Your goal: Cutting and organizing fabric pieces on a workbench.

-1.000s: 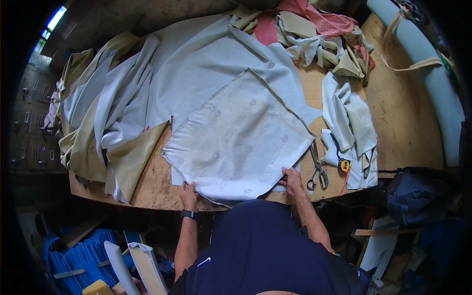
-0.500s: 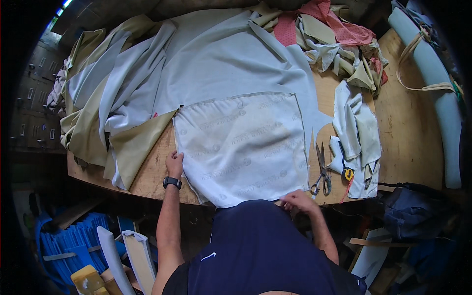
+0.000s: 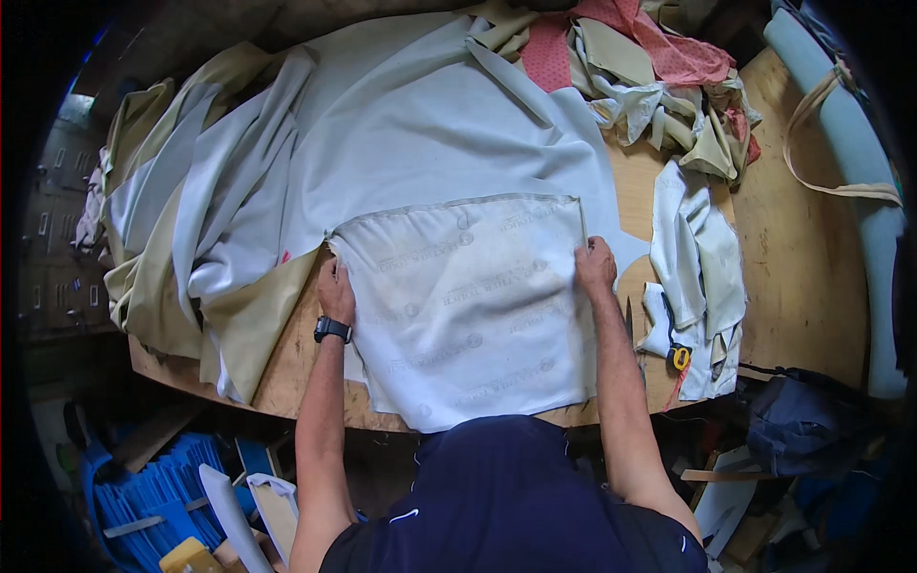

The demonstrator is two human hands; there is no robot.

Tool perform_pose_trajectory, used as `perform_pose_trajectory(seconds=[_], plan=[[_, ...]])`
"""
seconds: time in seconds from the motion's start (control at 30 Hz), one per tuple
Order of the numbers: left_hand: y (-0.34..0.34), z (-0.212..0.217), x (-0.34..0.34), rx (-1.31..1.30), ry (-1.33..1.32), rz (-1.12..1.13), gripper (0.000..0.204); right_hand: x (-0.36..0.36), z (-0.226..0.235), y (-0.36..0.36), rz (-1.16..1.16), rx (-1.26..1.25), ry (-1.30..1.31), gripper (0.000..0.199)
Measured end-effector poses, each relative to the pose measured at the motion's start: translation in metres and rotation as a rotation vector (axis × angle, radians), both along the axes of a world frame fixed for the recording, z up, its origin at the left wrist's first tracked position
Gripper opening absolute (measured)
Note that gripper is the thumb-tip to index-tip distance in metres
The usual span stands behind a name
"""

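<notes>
A roughly square white fabric panel (image 3: 468, 315), with faint print over it and a seam along its far edge, lies on the wooden table in front of me. My left hand (image 3: 334, 291), with a dark watch at the wrist, pinches its left edge near the far corner. At the opposite side my right hand (image 3: 596, 267) has its fingers closed on the right edge. Under and beyond the panel spreads a large pale grey leatherette sheet (image 3: 430, 124). Scissors (image 3: 629, 320) lie just right of my right forearm, which hides most of them.
Folded grey and tan material (image 3: 229, 181) heaps up at the left. Scraps (image 3: 611, 67), some red, pile at the far right. Nearer are white offcuts (image 3: 693, 239) and a yellow-black tape measure (image 3: 679, 358). A pale blue roll (image 3: 831, 115) stands along the right edge.
My right hand has moved from the panel's near right corner up to its right edge. My left hand has slid farther up the left edge. The panel's near edge has shifted slightly.
</notes>
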State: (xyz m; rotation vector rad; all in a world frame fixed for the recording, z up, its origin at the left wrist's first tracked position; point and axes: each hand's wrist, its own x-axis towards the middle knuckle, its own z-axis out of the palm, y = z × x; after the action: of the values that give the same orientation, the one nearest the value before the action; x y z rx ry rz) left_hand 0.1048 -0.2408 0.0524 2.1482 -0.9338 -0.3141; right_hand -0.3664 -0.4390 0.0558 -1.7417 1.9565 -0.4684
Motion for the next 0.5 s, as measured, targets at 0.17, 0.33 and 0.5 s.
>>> perform_pose_trajectory(seconds=[0.17, 0.33, 0.5], plan=[[-0.05, -0.006, 0.029, -0.035, 0.065, -0.052, 0.03, -0.031, -0.012, -0.002, -0.084, 0.079, -0.119, 0.027], [-0.088, -0.006, 0.039, 0.238, 0.015, -0.112, 0.033, -0.04, 0.001, -0.004, -0.189, 0.113, -0.004, 0.027], [-0.111, 0.003, 0.028, 0.262, -0.091, -0.044, 0.032, -0.037, 0.002, -0.016, -0.177, 0.057, -0.1, 0.034]])
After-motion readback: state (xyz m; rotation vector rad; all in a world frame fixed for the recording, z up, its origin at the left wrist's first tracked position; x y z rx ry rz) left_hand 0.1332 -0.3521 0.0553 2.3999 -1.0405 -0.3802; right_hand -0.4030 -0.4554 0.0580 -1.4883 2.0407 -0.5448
